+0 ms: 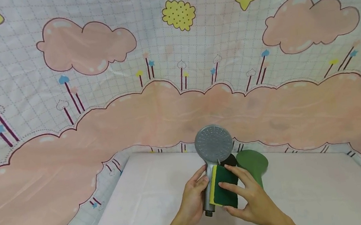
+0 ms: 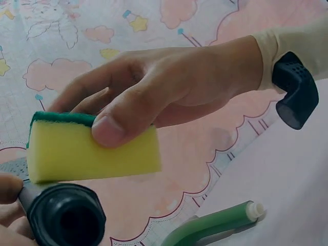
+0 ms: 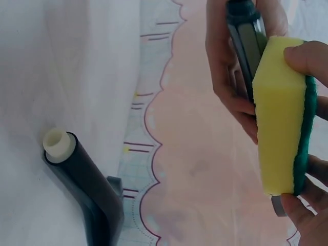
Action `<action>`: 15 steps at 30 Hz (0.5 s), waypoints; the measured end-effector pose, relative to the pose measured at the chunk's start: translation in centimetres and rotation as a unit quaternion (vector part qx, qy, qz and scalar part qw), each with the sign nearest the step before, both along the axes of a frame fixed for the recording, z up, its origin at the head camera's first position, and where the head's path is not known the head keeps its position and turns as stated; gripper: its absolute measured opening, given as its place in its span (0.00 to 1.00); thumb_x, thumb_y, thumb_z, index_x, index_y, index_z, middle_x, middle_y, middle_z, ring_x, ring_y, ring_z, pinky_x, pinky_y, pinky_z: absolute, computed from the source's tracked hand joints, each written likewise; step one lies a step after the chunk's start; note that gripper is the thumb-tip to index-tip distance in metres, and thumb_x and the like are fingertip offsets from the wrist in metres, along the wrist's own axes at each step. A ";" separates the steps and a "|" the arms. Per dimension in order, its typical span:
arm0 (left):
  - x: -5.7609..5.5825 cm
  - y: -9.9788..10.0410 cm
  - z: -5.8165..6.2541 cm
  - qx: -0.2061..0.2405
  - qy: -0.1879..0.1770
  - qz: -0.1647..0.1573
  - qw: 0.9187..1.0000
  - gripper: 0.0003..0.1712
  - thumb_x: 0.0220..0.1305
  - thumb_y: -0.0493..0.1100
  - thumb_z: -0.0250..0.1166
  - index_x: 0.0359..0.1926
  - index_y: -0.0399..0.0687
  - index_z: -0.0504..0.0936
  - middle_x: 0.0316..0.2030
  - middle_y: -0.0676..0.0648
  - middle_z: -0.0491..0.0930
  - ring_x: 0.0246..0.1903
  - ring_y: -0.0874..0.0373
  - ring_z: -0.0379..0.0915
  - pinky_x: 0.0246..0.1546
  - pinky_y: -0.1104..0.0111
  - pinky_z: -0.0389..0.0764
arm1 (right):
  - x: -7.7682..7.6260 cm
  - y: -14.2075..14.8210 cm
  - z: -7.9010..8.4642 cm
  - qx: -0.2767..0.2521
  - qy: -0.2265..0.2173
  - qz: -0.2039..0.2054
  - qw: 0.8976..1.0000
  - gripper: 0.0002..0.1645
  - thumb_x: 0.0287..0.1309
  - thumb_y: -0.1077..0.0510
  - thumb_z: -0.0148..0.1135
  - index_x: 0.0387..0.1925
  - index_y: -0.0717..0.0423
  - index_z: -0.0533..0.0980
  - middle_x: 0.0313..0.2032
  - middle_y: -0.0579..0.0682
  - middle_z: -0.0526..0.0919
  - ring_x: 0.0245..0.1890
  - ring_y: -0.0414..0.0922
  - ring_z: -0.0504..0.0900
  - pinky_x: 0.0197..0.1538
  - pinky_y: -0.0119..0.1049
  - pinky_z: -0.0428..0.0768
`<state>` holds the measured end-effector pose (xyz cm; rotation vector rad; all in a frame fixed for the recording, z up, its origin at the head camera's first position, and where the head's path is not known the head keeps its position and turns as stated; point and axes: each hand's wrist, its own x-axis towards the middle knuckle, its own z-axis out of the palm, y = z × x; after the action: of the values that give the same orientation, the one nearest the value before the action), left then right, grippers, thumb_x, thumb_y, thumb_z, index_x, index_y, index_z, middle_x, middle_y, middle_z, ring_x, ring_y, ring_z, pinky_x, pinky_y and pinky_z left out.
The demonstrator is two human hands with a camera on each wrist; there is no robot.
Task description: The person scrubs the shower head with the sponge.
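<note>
A grey shower head [image 1: 213,143] stands upright in my left hand [image 1: 191,201], its round nozzle face at the top. Those fingers grip its handle, whose dark threaded end [image 2: 66,215] faces the camera in the left wrist view. My right hand [image 1: 257,200] holds a sponge [image 1: 225,187] between thumb and fingers. The sponge has a yellow foam side [image 3: 279,113] and a dark green scouring layer [image 3: 306,133]. Its yellow foam lies against the shower head's handle, covering part of it. In the left wrist view, the right thumb rests on the foam.
Behind the right hand, a green piece with a rounded head [image 1: 252,160] and narrow handle lies on the white table [image 1: 149,191]. A black rounded thing [image 1: 229,160] is mostly hidden behind the sponge. Patterned cloth [image 1: 167,117] with clouds and stars hangs beyond the table.
</note>
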<state>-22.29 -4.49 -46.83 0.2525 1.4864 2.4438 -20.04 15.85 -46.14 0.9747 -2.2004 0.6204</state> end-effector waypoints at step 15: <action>0.1 0.7 -0.2 0.022 0.000 0.029 0.999 0.34 0.68 0.36 0.60 0.72 0.35 0.60 0.56 0.43 0.77 0.54 0.59 0.77 0.55 0.69 0.78 | 0.1 0.8 -0.1 0.015 -0.027 -0.015 0.999 0.35 0.41 0.39 0.78 0.55 0.35 0.79 0.69 0.55 0.68 0.67 0.51 0.66 0.54 0.58 0.79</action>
<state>-22.16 -3.83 -46.99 0.2214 1.4608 2.5244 -19.98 16.67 -46.20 0.9493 -2.2722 0.6090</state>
